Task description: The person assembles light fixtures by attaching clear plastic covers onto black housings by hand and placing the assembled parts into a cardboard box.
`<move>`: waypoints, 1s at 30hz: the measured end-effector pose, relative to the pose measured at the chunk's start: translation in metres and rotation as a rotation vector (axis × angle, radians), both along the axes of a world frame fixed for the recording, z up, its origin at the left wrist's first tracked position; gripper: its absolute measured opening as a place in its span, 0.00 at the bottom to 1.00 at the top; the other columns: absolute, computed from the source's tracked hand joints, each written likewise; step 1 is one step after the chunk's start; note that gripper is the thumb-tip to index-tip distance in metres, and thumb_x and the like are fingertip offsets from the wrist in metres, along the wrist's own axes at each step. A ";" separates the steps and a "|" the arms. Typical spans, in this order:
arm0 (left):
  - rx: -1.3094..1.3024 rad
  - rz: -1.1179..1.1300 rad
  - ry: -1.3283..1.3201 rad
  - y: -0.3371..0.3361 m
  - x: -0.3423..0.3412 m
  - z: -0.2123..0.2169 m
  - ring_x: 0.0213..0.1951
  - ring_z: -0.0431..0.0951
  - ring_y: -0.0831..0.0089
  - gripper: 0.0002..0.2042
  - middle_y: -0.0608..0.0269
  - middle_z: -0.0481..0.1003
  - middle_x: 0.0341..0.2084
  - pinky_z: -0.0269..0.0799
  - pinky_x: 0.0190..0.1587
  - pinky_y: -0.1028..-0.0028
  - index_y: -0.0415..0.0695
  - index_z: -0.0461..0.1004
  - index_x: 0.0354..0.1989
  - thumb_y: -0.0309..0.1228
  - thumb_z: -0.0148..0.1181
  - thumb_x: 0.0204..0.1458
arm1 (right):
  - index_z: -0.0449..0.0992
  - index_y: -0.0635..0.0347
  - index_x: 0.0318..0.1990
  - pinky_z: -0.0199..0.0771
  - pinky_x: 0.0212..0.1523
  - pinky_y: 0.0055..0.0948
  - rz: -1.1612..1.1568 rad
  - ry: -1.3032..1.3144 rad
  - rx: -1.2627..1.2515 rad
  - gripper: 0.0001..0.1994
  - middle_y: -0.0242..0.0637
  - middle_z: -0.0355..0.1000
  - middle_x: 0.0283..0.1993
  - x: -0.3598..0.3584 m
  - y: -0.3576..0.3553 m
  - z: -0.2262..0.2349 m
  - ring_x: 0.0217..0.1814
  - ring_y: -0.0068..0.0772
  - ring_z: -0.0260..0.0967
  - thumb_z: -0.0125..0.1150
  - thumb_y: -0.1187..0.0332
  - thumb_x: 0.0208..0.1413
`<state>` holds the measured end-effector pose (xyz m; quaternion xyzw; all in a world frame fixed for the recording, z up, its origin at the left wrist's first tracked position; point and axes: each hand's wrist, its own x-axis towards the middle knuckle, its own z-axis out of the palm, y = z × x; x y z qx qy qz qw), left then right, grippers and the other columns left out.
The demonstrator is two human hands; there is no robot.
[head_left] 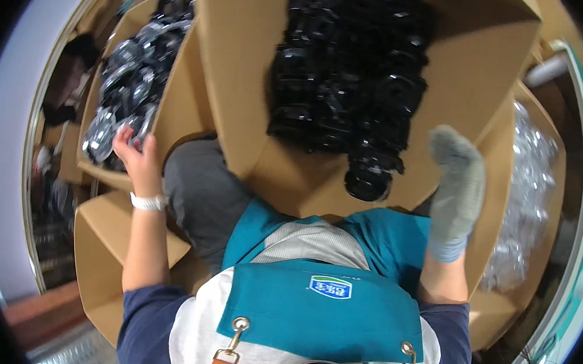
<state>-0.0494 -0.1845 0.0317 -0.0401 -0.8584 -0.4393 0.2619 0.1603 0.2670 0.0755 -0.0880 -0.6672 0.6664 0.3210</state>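
Note:
My bare left hand (137, 159), with a white band at the wrist, reaches to the near end of the left cardboard box (185, 98). Its fingers are apart, at the edge of a heap of clear and black plastic pieces (135, 74); no piece is plainly gripped. My right hand (457, 188) wears a grey glove and is raised by the right wall of the middle cardboard box (239, 61). Its fingers are stretched out and bend slightly left, with nothing visible in them. Inside the middle box, glossy black plastic pieces (348, 77) are stacked in rows, one (368, 181) sticking out nearest me.
To the right stands another cardboard box (552, 196) filled with clear plastic pieces (518, 213). An open cardboard box (104, 256) sits at my lower left. My lap, under a teal apron (323, 308), is close against the middle box.

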 end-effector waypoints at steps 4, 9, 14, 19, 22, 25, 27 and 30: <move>-0.506 -0.749 -0.075 0.124 0.054 0.001 0.46 0.70 0.52 0.18 0.50 0.70 0.43 0.65 0.53 0.62 0.39 0.70 0.43 0.26 0.62 0.40 | 0.69 0.67 0.55 0.64 0.63 0.41 -0.433 0.056 0.184 0.24 0.49 0.70 0.55 0.055 0.075 0.025 0.59 0.42 0.68 0.34 0.55 0.69; -0.665 -0.973 -0.366 0.205 0.053 -0.089 0.54 0.66 0.46 0.33 0.45 0.67 0.52 0.63 0.57 0.58 0.40 0.62 0.56 0.39 0.67 0.43 | 0.70 0.67 0.52 0.68 0.54 0.25 -0.791 0.009 0.237 0.14 0.39 0.71 0.50 0.124 0.168 0.033 0.48 0.26 0.70 0.50 0.65 0.65; -0.791 -0.834 -0.632 0.243 0.013 -0.198 0.61 0.59 0.44 0.44 0.38 0.54 0.62 0.55 0.64 0.58 0.39 0.52 0.63 0.45 0.69 0.41 | 0.69 0.71 0.50 0.68 0.49 0.27 -1.053 -0.580 0.534 0.23 0.38 0.72 0.44 0.236 0.245 -0.017 0.45 0.28 0.68 0.61 0.57 0.58; -0.721 -0.586 -0.721 0.232 0.006 -0.262 0.57 0.63 0.42 0.40 0.37 0.67 0.53 0.54 0.62 0.55 0.37 0.57 0.61 0.44 0.67 0.42 | 0.60 0.64 0.63 0.63 0.60 0.40 -0.905 -0.591 -0.327 0.39 0.54 0.67 0.55 0.275 0.240 -0.040 0.58 0.46 0.65 0.57 0.42 0.54; -0.677 -0.601 -0.602 0.227 0.007 -0.274 0.55 0.65 0.42 0.36 0.37 0.69 0.51 0.55 0.61 0.55 0.38 0.60 0.60 0.41 0.66 0.44 | 0.53 0.62 0.65 0.59 0.63 0.42 -0.786 -0.315 -0.575 0.40 0.54 0.59 0.61 0.260 0.240 -0.042 0.63 0.51 0.59 0.57 0.43 0.54; -0.697 -0.641 -0.613 0.224 0.007 -0.267 0.55 0.65 0.40 0.35 0.36 0.68 0.53 0.57 0.61 0.56 0.37 0.57 0.62 0.40 0.63 0.47 | 0.50 0.57 0.67 0.57 0.65 0.44 -0.797 -0.108 -0.855 0.37 0.58 0.55 0.64 0.224 0.274 -0.044 0.66 0.57 0.53 0.50 0.44 0.57; -0.653 -0.634 -0.636 0.220 0.007 -0.264 0.55 0.67 0.43 0.34 0.37 0.68 0.52 0.59 0.60 0.58 0.38 0.58 0.62 0.38 0.62 0.48 | 0.48 0.54 0.68 0.56 0.66 0.46 -0.877 -0.038 -1.076 0.34 0.60 0.53 0.65 0.187 0.295 -0.046 0.68 0.60 0.50 0.45 0.46 0.60; -0.526 -0.646 -0.669 0.222 0.016 -0.246 0.51 0.70 0.47 0.29 0.40 0.71 0.48 0.64 0.56 0.60 0.39 0.62 0.58 0.35 0.63 0.48 | 0.49 0.46 0.69 0.48 0.69 0.51 -0.957 -0.073 -1.051 0.28 0.51 0.53 0.68 0.156 0.315 -0.051 0.71 0.54 0.46 0.36 0.50 0.64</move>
